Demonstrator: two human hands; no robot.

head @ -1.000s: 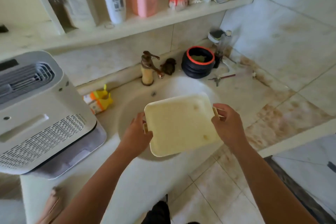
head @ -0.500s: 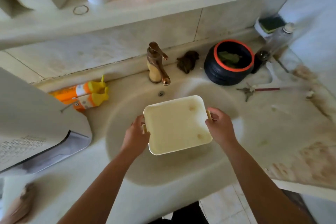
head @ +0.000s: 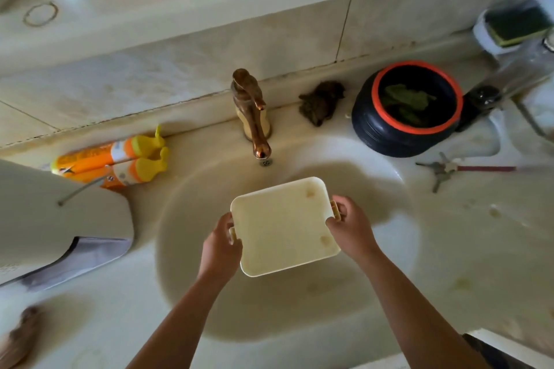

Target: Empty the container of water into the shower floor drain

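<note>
A cream rectangular plastic container (head: 283, 225) with small side handles hangs level over the basin of a white sink (head: 192, 207). My left hand (head: 220, 246) grips its left handle and my right hand (head: 349, 226) grips its right handle. The inside looks pale with a few brownish spots; I cannot tell how much water it holds. A copper-coloured tap (head: 253, 111) stands behind it at the sink's back edge. No shower floor drain is in view.
A white appliance (head: 54, 219) sits on the counter at the left. Two orange and yellow tubes (head: 114, 162) lie beside it. A black pot with an orange rim (head: 410, 105), a dark clump (head: 322, 102) and keys (head: 440, 169) are at the right. Bottles stand on the shelf above.
The view has swung from the floor side to straight above the sink and closer. Both hands keep hold of the container, which now sits centred over the basin.
</note>
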